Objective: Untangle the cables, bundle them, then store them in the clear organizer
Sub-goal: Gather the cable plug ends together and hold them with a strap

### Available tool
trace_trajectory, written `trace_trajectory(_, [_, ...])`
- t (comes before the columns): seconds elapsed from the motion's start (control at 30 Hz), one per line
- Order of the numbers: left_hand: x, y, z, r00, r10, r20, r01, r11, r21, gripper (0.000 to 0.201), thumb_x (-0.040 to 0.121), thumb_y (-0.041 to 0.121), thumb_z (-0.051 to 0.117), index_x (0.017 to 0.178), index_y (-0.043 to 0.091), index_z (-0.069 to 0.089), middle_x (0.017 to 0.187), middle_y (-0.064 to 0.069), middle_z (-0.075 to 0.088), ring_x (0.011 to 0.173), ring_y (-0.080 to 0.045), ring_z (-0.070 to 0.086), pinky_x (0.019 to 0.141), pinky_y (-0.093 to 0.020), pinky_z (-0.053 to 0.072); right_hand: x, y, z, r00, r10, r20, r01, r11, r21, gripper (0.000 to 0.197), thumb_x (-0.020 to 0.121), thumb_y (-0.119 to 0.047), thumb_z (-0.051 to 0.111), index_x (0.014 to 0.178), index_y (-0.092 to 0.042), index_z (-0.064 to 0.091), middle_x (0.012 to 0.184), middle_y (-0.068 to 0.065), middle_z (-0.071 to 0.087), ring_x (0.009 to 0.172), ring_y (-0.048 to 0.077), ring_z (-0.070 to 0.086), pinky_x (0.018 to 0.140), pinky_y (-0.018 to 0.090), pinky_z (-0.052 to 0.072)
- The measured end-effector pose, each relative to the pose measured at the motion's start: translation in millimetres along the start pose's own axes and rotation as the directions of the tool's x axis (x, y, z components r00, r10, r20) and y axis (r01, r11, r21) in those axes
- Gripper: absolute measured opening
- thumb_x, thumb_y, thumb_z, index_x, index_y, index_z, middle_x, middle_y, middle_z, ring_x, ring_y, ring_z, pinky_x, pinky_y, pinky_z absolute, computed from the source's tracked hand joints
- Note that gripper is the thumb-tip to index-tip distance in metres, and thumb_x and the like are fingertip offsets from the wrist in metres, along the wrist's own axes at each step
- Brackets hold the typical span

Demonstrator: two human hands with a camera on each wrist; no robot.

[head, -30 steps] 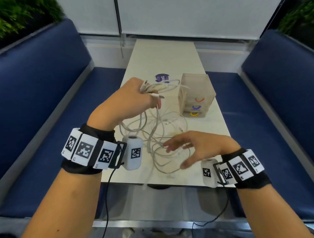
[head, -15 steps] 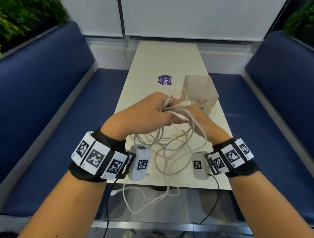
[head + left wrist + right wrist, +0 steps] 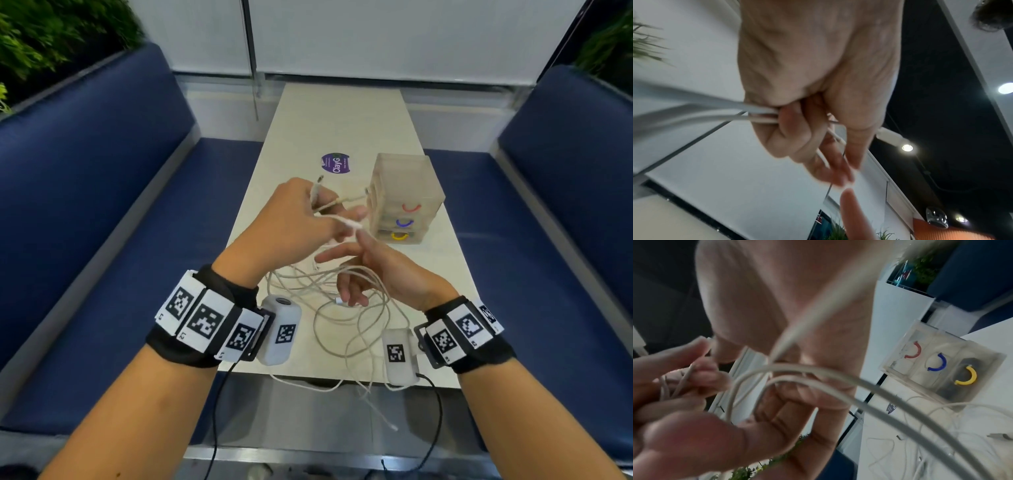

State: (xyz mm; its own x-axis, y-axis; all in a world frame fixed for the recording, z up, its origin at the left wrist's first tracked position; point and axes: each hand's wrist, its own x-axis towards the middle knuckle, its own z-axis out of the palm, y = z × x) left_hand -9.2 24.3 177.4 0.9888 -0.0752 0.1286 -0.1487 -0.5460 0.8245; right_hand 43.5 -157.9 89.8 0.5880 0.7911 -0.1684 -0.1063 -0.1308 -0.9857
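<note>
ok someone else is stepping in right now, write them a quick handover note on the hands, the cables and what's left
Left hand: raised over the table, grips several white cable ends, connectors sticking out past the fingers.
Right hand: open, fingers spread just below the left, loose loops running across it; it grips nothing.
Cables: still one tangled heap on the table, with strands hanging over the near edge.
Clear organizer: upright on the table's right, drawers with red, blue and yellow handles shut.
Done: some ends gathered.
Left: untangle, bundle, store in the organizer.

Purple sticker (image 3: 335, 163) on table (image 3: 342, 116): "ClayG".
</note>
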Motion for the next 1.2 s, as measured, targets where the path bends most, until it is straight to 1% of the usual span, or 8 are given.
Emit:
trace_trajectory(0.13, [5.8,3.0,-4.4,0.994,-0.094,-0.063,0.065,0.93,-0.361,0.055,0.102,0.036,0.055,0.055,0.019,0.033,0.052,-0.004,0.024,0.044,-0.016,0.017,0.045,-0.024,0.017,-3.5,14.0,0.3,0.974,0.129,0.185,-0.089,0.974,-0.207,0.035,0.102,-0.025,0.057,0.131,-0.006,0.058,0.083,0.018,0.068,0.066,0.027,0.059,0.071,0.034,0.049])
trace_trajectory(0.3, [12.0,17.6,-10.7,0.992,-0.108,-0.063,0.049,0.801,-0.597,0.055,0.107,0.038,0.044,0.059,0.019,0.025,0.049,0.004,0.021,0.044,-0.014,0.012,0.044,-0.023,0.012,1.4,45.3,36.9,0.873,0.364,0.324,-0.201,0.875,-0.44,0.037,0.109,-0.033,0.037,0.095,-0.011,0.062,0.078,0.006,0.06,0.072,0.02,0.058,0.083,0.04,0.049])
trace_trajectory(0.43, [15.2,19.9,-3.5,0.995,-0.085,-0.051,0.037,0.801,-0.598,0.055,0.108,0.04,0.039,0.059,0.019,0.027,0.048,0.005,0.024,0.042,-0.012,0.015,0.043,-0.021,0.014,4.6,63.9,56.0,0.791,0.511,0.336,-0.202,0.737,-0.646,0.026,0.096,-0.025,0.066,0.118,-0.01,0.062,0.114,0.013,0.064,0.107,0.028,0.059,0.108,0.049,0.044])
trace_trajectory(0.73, [-0.9,-13.1,25.6,0.967,-0.233,0.098,0.252,0.927,-0.279,0.052,0.106,0.04,0.045,0.059,0.021,0.034,0.053,0.003,0.028,0.042,-0.01,0.022,0.04,-0.019,0.021,27.2,37.1,7.0,0.826,0.563,-0.013,-0.141,0.185,-0.973,0.131,0.058,-0.032,0.095,0.159,-0.034,0.012,0.158,0.003,0.022,0.148,0.026,0.018,0.117,0.049,0.032])
trace_trajectory(0.83, [-5.7,-18.8,23.7,0.947,-0.28,0.155,0.317,0.89,-0.327,0.053,0.105,0.042,0.046,0.057,0.022,0.033,0.052,0.005,0.027,0.044,-0.011,0.02,0.04,-0.02,0.018,26.0,25.8,-23.2,0.795,0.603,-0.063,-0.256,0.24,-0.936,0.138,0.046,-0.054,0.095,0.157,-0.042,0.013,0.161,-0.01,0.024,0.15,0.016,0.021,0.12,0.044,0.028])
trace_trajectory(0.9, [-9.8,-20.2,17.4,0.929,-0.299,0.217,0.363,0.847,-0.389,0.055,0.104,0.043,0.047,0.055,0.023,0.033,0.052,0.006,0.027,0.044,-0.01,0.018,0.04,-0.019,0.014,21.9,19.5,-44.3,0.827,0.561,0.018,-0.292,0.457,-0.84,0.133,0.046,-0.065,0.088,0.157,-0.039,0.019,0.16,-0.014,0.031,0.147,0.009,0.028,0.121,0.037,0.026])
trace_trajectory(1.03, [-22.2,-20.8,7.6,0.911,-0.314,0.267,0.398,0.837,-0.376,0.055,0.104,0.044,0.047,0.055,0.021,0.032,0.053,0.005,0.026,0.045,-0.011,0.016,0.04,-0.019,0.014,23.0,40.3,-76.7,0.876,0.468,-0.117,-0.479,0.815,-0.326,0.072,0.081,-0.068,0.063,0.14,-0.029,0.052,0.134,0.001,0.063,0.122,0.017,0.061,0.105,0.037,0.047])
trace_trajectory(1.2, [-32.5,-23.0,17.7,0.9,-0.331,0.283,0.416,0.846,-0.333,0.053,0.102,0.045,0.05,0.056,0.023,0.038,0.057,0.0,0.027,0.047,-0.013,0.017,0.041,-0.02,0.016,46.4,95.0,-91.0,0.63,0.485,-0.607,-0.768,0.507,-0.391,0.055,0.096,-0.055,0.054,0.093,-0.003,0.071,0.095,0.015,0.075,0.068,0.022,0.068,0.061,0.027,0.052])
